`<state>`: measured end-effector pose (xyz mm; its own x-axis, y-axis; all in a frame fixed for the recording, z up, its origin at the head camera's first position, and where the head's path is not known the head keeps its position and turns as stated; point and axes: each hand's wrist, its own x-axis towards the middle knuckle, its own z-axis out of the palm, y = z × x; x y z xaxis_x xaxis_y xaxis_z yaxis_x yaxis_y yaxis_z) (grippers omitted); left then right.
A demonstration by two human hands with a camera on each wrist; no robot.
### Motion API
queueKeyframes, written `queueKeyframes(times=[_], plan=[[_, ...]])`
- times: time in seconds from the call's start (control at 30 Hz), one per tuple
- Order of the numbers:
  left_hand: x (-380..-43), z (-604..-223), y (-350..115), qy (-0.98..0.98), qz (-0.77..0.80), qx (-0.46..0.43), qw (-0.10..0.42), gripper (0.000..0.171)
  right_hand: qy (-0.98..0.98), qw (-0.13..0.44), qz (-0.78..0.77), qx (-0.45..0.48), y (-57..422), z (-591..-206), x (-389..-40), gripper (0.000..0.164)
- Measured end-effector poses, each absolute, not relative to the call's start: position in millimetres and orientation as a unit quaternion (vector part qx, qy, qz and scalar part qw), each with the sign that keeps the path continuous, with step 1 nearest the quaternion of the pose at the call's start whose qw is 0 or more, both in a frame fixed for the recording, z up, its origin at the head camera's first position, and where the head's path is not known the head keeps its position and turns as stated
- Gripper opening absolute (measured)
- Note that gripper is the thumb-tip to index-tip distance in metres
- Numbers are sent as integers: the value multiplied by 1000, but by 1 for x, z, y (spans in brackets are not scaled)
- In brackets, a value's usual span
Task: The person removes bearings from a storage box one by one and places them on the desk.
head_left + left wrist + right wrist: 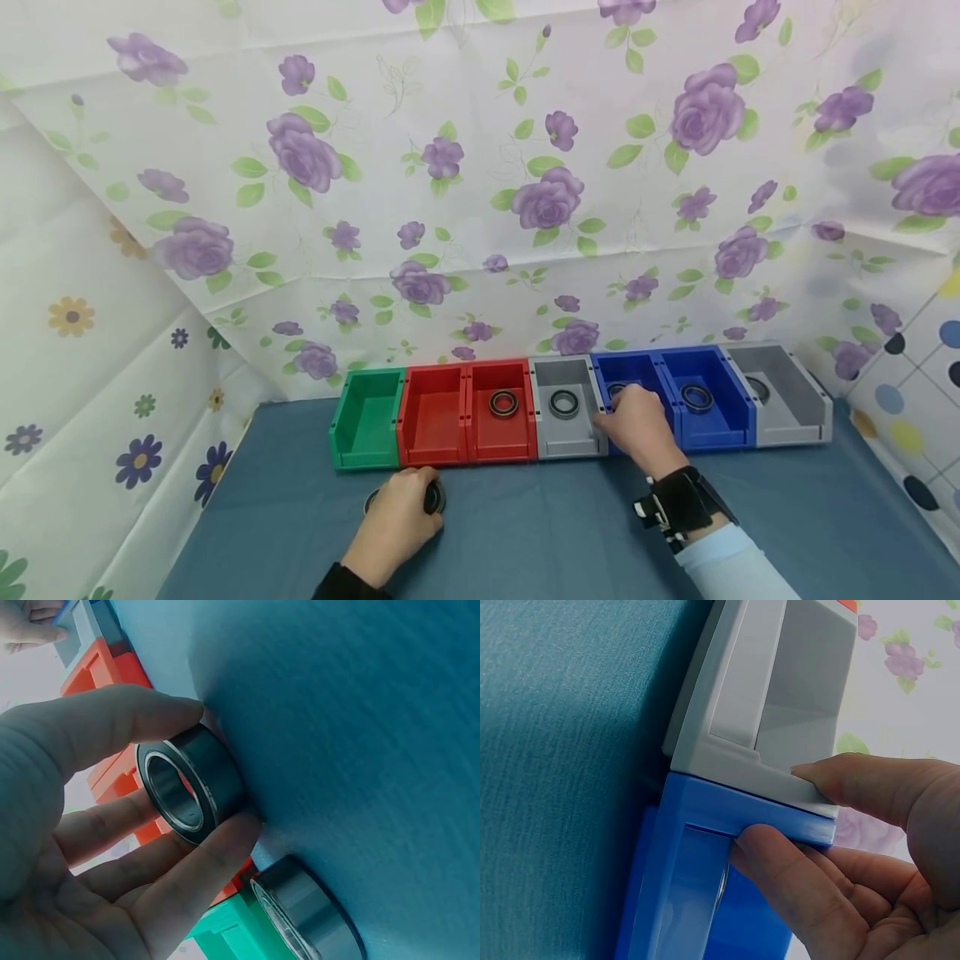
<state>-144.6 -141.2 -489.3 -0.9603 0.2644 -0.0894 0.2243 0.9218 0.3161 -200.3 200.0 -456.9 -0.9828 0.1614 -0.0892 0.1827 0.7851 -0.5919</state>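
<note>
My left hand [400, 518] pinches a black and silver ball bearing [221, 776] between thumb and fingers, just above the cloth in front of the green and red bins. A second bearing [309, 915] stands on the cloth beside those fingers. My right hand [637, 423] is at the seam between a grey bin [567, 450] and a blue bin [697, 892]. Its thumb lies on the grey wall and its fingers reach inside the blue wall, so it grips both adjoining walls. A bearing [617, 388] in that blue bin is partly covered by the right hand.
The row also has a green bin [365, 461], two red bins [435, 457], another blue bin [718, 439] and a grey end bin [795, 433]. Single bearings lie in several bins, such as the bearing [503, 403] in red. Floral cloth [480, 233] hangs behind.
</note>
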Motion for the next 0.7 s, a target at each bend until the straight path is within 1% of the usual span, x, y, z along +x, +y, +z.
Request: queueKeyframes(times=[0.37, 0.7], plan=[[-143, -485, -140, 980, 137, 118, 86, 45, 945, 11, -315, 88, 200, -458, -199, 43], [-139, -483, -140, 982, 110, 138, 63, 37, 945, 0, -318, 74, 201, -458, -198, 44]])
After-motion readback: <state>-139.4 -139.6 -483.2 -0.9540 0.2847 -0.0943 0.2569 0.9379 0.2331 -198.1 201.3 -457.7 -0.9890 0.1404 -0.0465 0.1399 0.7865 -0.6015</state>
